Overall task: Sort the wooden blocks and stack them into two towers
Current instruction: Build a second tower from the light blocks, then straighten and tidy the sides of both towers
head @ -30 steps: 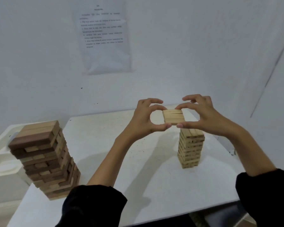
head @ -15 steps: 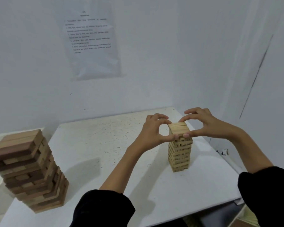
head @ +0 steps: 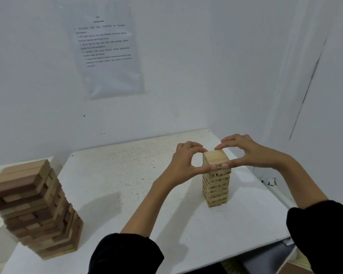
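Hands both busy here: left hand (head: 183, 162) and right hand (head: 249, 153) each pinch the top layer (head: 216, 157) of blocks between thumb and curled forefinger, thumbs nearly touching on the near face. That layer sits right on the light tower (head: 216, 187), standing toward the right side of the white worktop (head: 127, 175). Way over at the left edge is the dark tower (head: 34, 210), bigger and kinda twisted. Printed sheet (head: 107, 54) is stuck on the wall behind.
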`<state>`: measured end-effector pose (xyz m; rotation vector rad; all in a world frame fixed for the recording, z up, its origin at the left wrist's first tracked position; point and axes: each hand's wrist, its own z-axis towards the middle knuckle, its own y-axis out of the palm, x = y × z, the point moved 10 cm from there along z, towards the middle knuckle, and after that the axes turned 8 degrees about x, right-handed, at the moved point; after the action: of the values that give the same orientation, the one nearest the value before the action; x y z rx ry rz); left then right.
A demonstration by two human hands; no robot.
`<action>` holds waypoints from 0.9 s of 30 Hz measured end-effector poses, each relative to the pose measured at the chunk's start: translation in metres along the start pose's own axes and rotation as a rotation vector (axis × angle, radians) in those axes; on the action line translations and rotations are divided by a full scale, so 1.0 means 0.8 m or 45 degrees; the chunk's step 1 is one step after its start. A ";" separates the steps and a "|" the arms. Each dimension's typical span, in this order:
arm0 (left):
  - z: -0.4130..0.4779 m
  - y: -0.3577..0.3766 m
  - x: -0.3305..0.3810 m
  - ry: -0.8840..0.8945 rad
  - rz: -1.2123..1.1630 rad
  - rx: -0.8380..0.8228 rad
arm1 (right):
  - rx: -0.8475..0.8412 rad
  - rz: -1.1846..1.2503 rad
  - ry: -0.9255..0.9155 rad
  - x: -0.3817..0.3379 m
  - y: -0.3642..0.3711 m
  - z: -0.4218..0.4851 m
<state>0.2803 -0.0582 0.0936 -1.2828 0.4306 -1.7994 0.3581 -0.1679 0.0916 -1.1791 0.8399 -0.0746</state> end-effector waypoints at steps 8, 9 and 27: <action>-0.003 -0.016 -0.005 -0.011 -0.072 0.041 | 0.168 0.056 -0.021 -0.021 -0.019 -0.002; -0.004 -0.021 -0.007 -0.017 -0.097 0.064 | 0.206 0.069 -0.035 -0.028 -0.021 -0.002; -0.120 -0.118 -0.134 -0.459 -0.431 0.611 | 0.459 0.403 -0.260 -0.156 0.125 0.008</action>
<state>0.1638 0.0628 0.0561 -1.3400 -0.4196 -1.7414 0.2377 -0.0632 0.0760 -0.6934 0.7836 0.1473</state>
